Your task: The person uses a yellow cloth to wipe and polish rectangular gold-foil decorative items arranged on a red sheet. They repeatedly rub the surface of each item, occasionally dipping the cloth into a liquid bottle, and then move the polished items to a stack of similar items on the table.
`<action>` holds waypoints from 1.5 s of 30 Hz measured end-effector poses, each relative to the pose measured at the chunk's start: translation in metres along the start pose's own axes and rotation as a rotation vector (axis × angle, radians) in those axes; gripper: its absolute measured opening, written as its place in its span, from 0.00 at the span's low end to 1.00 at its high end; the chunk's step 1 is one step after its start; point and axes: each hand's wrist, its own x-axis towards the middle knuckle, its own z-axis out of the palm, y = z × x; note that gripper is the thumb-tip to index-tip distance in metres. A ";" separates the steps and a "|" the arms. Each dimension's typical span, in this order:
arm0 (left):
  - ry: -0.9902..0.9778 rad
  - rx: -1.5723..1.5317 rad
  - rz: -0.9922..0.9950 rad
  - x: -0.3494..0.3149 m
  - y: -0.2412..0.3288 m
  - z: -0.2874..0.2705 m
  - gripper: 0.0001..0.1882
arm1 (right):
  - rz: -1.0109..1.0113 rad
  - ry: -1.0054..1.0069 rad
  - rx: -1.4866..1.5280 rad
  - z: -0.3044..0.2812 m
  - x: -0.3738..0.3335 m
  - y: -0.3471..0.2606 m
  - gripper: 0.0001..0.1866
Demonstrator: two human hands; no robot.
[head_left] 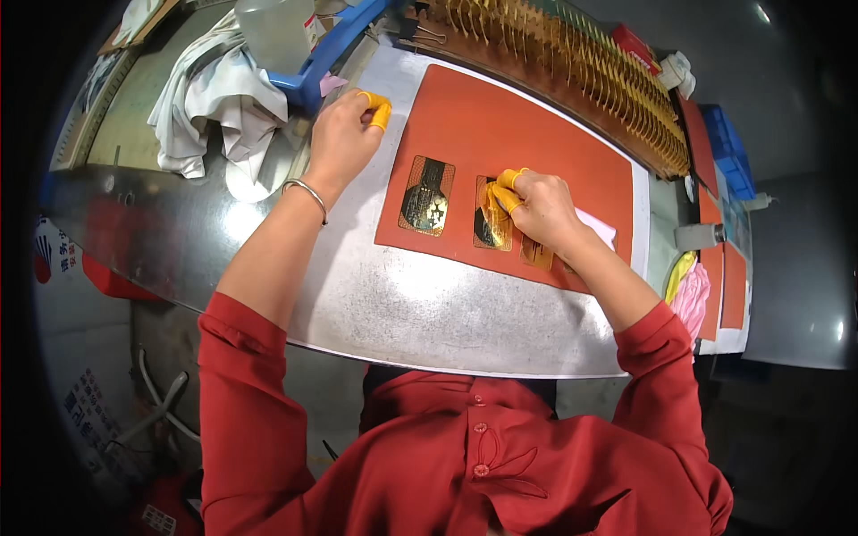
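Note:
Yellow finger cots cover fingertips on both my hands. My left hand [349, 138] is raised over the mat's left edge, its fingers curled and pressed together; whatever they may hold is too small to make out. An orange mat [518, 125] lies on the worktable. Thin gold-and-black patterned metal plates rest along its near side. The leftmost plate [424, 198] lies flat, apart from both hands. My right hand [542, 207] pinches at the upper right of the second plate [492, 234], partly covering it. A third plate [536, 254] shows below my right wrist, and another is mostly hidden by the forearm.
A wooden rack [527, 67] with many upright gold plates runs along the far edge. At left are a crumpled white cloth [219, 98], a translucent container [273, 34] and a blue tray [315, 67]. Pink cloth [691, 299] and more orange mats [733, 286] lie at right.

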 end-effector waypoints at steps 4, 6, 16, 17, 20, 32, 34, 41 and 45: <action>-0.022 0.035 0.001 0.001 0.004 0.001 0.05 | 0.005 -0.001 -0.018 -0.002 0.015 0.005 0.06; -0.026 0.037 0.004 0.001 0.005 -0.001 0.06 | 0.007 -0.047 -0.016 0.000 0.014 0.008 0.06; 0.016 -0.063 -0.020 0.001 -0.001 0.001 0.06 | -0.014 -0.086 -0.037 -0.006 0.003 -0.004 0.06; -0.002 -0.043 -0.022 0.000 -0.001 -0.001 0.06 | -0.041 -0.099 -0.032 -0.006 -0.006 -0.009 0.06; -0.036 -0.004 -0.020 0.000 0.000 -0.001 0.07 | -0.191 -0.082 0.036 0.005 -0.040 -0.016 0.05; -0.050 0.062 0.027 0.005 0.001 0.001 0.08 | -0.120 -0.040 -0.053 0.001 -0.027 -0.016 0.04; -0.043 0.008 -0.021 0.002 -0.001 0.000 0.08 | -0.148 -0.051 -0.042 0.001 -0.033 -0.017 0.04; -0.047 0.040 0.002 0.004 -0.003 0.000 0.07 | -0.168 -0.007 -0.031 -0.002 -0.046 -0.026 0.04; -0.006 -0.016 0.003 0.000 -0.006 0.003 0.07 | -0.189 -0.043 -0.020 0.002 -0.056 -0.029 0.04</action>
